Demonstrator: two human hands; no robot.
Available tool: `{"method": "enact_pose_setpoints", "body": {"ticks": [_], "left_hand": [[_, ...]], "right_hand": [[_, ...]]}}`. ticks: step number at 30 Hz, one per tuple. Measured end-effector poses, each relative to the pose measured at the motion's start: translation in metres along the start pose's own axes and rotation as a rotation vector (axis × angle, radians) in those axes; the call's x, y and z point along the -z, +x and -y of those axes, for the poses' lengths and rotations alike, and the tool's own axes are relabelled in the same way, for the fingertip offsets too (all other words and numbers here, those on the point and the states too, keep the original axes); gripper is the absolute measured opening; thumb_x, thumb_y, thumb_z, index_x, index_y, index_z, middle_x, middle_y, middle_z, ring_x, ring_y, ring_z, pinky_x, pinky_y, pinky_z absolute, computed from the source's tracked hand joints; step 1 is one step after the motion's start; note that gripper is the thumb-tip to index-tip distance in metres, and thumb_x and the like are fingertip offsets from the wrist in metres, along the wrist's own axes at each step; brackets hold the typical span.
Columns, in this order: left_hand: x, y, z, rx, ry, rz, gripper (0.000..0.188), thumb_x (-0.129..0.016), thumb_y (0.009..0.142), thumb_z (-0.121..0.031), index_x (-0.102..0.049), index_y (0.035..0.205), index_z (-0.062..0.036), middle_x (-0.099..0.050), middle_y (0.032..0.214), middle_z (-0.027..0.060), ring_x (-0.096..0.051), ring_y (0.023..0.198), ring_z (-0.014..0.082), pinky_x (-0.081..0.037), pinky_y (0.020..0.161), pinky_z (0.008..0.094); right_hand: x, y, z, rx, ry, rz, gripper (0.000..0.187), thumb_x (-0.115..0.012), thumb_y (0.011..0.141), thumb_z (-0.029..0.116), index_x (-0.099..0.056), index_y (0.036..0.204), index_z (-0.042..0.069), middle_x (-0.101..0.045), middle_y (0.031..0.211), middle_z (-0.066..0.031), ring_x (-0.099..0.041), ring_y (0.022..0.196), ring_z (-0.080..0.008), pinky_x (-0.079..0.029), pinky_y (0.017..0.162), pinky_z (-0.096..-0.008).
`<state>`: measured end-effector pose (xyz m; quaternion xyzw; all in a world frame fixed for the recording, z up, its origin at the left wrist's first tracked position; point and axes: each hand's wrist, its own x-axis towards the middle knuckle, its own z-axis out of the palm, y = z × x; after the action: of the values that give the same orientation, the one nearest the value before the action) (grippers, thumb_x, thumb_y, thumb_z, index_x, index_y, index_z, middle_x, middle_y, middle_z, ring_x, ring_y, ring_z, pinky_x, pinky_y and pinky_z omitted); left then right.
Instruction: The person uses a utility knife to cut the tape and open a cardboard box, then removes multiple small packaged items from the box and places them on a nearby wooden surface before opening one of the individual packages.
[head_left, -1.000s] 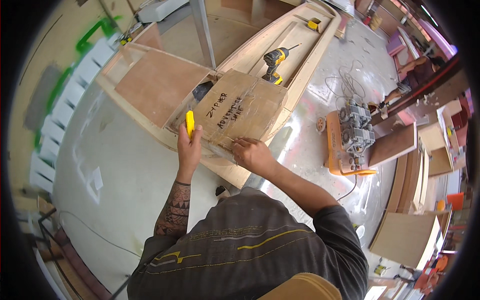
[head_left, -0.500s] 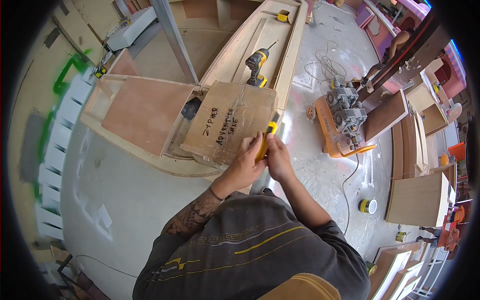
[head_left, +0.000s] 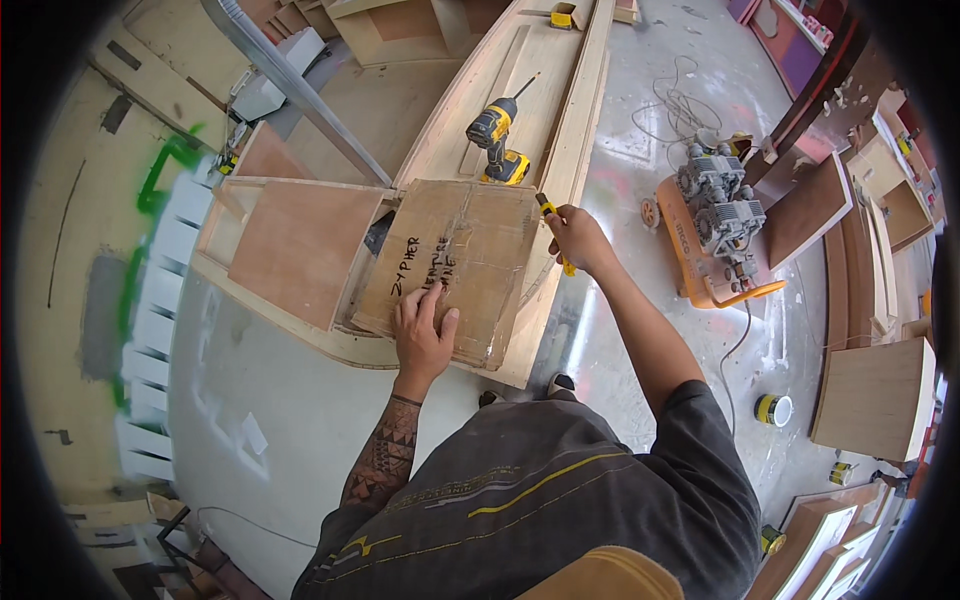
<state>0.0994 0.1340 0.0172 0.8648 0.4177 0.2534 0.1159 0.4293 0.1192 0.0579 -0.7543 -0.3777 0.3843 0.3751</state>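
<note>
A taped cardboard box (head_left: 480, 270) with handwriting on top sits on the near end of a curved wooden frame (head_left: 330, 342). My left hand (head_left: 425, 335) rests on the box's near left part, fingers apart and pressing on its top. In my right hand (head_left: 578, 240) is a yellow and black utility knife (head_left: 546, 205), its front end at the box's far right corner. Whether the blade touches the cardboard I cannot tell. Just beyond the box stands a yellow and black cordless drill (head_left: 492, 135) with a long bit, upright on its battery.
A metal post (head_left: 300, 95) rises left of the frame. On the floor to the right stand an orange air compressor (head_left: 700, 235), with a hose trailing from it, and a paint can (head_left: 773, 410). Wooden cabinets (head_left: 875, 395) line the far right. A yellow object (head_left: 563, 15) lies farther along the frame.
My left hand has let go of the utility knife and moved onto the box. My right hand has carried the knife up to the box's far right corner. The view has shifted slightly.
</note>
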Motion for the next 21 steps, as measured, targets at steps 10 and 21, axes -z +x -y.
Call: {"method": "enact_pose_setpoints", "body": {"ticks": [10,21], "left_hand": [[0.000,0.000,-0.004,-0.003,-0.011,-0.043,0.051,-0.070,0.096,-0.028,-0.062,0.141,-0.0055,-0.058,0.128,0.0173,-0.055,0.118,0.0387,-0.044,0.104,0.0512],[-0.008,-0.005,0.007,-0.063,-0.056,-0.051,0.058,-0.070,0.095,-0.030,-0.056,0.145,-0.0045,-0.057,0.131,0.0191,-0.052,0.123,0.0402,-0.042,0.108,0.0516]], "right_hand": [[0.009,0.000,-0.003,0.141,-0.270,0.092,0.034,-0.055,0.107,0.024,-0.067,0.103,-0.007,-0.071,0.074,-0.0240,-0.074,0.060,-0.0327,-0.061,0.061,-0.0445],[-0.016,-0.064,0.001,0.053,-0.364,0.082,0.034,-0.057,0.106,0.025,-0.068,0.104,-0.007,-0.071,0.072,-0.0213,-0.074,0.060,-0.0315,-0.061,0.060,-0.0438]]}}
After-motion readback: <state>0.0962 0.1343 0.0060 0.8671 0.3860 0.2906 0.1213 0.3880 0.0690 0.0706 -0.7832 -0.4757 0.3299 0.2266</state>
